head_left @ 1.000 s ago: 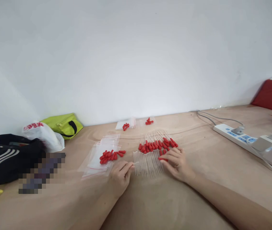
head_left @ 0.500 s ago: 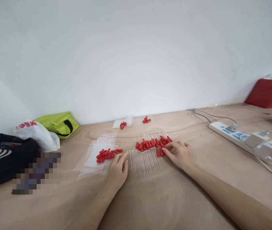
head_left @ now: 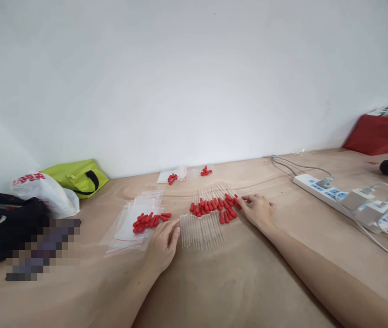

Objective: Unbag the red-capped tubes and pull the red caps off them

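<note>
Clear glass dropper tubes (head_left: 202, 232) lie side by side on the wooden table, with a second fan of tubes (head_left: 210, 191) behind them. Red rubber bulbs (head_left: 210, 206) form a row across the middle, and several more lie below its right end. At that end, my right hand (head_left: 258, 210) has its thumb and index finger closed on a red bulb (head_left: 237, 202). My left hand (head_left: 162, 241) rests open, its fingertips at the left edge of the near tubes. Beside it, a pile of red bulbs (head_left: 149, 222) sits on clear zip bags (head_left: 125, 232).
Two small groups of red bulbs lie on bags (head_left: 162, 176) near the wall. On the right are a power strip (head_left: 317, 187) with chargers and cables, and a red bag (head_left: 381, 134). A green bag (head_left: 77, 177), white plastic bag (head_left: 50, 193) and black bag (head_left: 9, 228) stand left.
My right hand has moved from the lower bulbs up to the row's right end, uncovering several bulbs below. My left hand stays by the tubes. The view has shifted slightly.
</note>
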Available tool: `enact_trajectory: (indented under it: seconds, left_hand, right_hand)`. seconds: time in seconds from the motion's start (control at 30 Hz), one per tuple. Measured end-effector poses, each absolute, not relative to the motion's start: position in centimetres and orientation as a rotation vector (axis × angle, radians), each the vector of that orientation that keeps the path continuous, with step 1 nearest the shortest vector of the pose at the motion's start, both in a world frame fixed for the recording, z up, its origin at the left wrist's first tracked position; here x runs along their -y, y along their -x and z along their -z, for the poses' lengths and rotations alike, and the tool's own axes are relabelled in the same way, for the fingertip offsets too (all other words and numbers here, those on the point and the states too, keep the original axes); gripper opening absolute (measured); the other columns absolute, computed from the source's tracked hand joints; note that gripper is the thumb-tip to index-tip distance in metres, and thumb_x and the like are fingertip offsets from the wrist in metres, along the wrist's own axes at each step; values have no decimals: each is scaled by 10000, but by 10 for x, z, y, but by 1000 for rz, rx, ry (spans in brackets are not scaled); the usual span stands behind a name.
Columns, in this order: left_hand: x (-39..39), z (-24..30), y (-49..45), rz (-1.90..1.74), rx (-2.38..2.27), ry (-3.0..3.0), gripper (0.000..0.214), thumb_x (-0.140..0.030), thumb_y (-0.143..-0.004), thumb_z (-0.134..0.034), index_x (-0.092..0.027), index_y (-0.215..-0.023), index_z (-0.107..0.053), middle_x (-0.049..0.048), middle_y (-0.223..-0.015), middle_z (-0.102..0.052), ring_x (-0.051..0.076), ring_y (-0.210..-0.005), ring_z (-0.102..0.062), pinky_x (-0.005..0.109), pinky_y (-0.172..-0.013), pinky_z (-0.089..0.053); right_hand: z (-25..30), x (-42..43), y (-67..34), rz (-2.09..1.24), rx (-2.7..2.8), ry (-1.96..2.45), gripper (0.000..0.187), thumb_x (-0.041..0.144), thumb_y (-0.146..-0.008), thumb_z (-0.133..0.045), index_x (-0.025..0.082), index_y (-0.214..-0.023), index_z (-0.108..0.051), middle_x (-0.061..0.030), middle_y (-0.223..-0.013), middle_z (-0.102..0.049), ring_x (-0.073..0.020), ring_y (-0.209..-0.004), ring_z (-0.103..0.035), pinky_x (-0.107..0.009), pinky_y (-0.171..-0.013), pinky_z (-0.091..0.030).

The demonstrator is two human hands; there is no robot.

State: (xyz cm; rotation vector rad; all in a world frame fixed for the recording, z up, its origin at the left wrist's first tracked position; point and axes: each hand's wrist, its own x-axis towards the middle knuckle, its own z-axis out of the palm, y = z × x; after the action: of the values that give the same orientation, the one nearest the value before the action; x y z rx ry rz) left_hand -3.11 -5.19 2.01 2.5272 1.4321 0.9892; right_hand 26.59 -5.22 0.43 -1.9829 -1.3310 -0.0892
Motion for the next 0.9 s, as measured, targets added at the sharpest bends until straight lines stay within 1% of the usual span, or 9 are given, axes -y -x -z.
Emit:
enact_trajectory:
  seconds: [0.1,0.23,0.43,0.6,0.73,0.83,0.9]
  left_hand:
    - [51,-19,32,-975,-1445,-2516,275,-304,-835,-395,-182,-1016,-563,57,-915,-651,198,-888,-585,368,-788,-474]
    - [51,-19,33,-908,-1436,-2498,281,-294,-824,-413,-183,-1043,-550,53,-929,-655,199,-897,-591,371,-790,-477]
    - [49,-16,33,-832,-1440,-2462,298,-285,-817,-417,-175,-1068,-535,61,-983,-648,201,-951,-581,382,-837,-463]
    - [49,-16,34,-852,-1425,-2487,287,-287,-818,-417,-188,-1058,-540,54,-979,-649,202,-950,-582,377,-823,-472]
    - [49,-15,34,-870,-1426,-2503,289,-282,-820,-417,-187,-1067,-534,56,-981,-640,197,-940,-581,372,-818,-473]
    - [49,-13,33,-878,-1461,-2529,308,-292,-822,-428,-178,-1096,-511,73,-1045,-607,205,-992,-553,385,-852,-455]
    - [49,-12,33,-922,-1483,-2551,353,-297,-826,-431,-174,-1156,-460,88,-1102,-568,207,-1034,-527,386,-867,-447]
  right_hand:
    - [-4,50,-265,50,1355,2009,297,463,-769,-461,267,-730,-681,-36,-769,-647,-224,-808,-511,-351,-696,-222]
    - [-4,47,-264,-1,1327,2051,332,446,-784,-436,249,-675,-680,-45,-765,-660,-236,-832,-519,-357,-711,-234]
    - [-8,46,-264,-85,1309,2117,335,490,-759,-446,262,-715,-687,-36,-781,-660,-226,-833,-528,-361,-742,-240]
    - [-8,46,-264,-19,1326,2079,348,459,-780,-428,239,-684,-681,-51,-777,-655,-230,-852,-510,-353,-731,-238]
    - [-7,49,-264,59,1284,1904,350,442,-801,-416,212,-703,-662,-46,-764,-642,-203,-805,-511,-340,-734,-240]
    - [-8,56,-256,90,1402,1690,314,421,-803,-444,202,-713,-651,-35,-726,-629,-180,-762,-508,-335,-746,-242]
    - [-9,63,-246,89,1539,1539,259,389,-802,-473,213,-735,-651,-24,-716,-622,-167,-746,-501,-330,-745,-242]
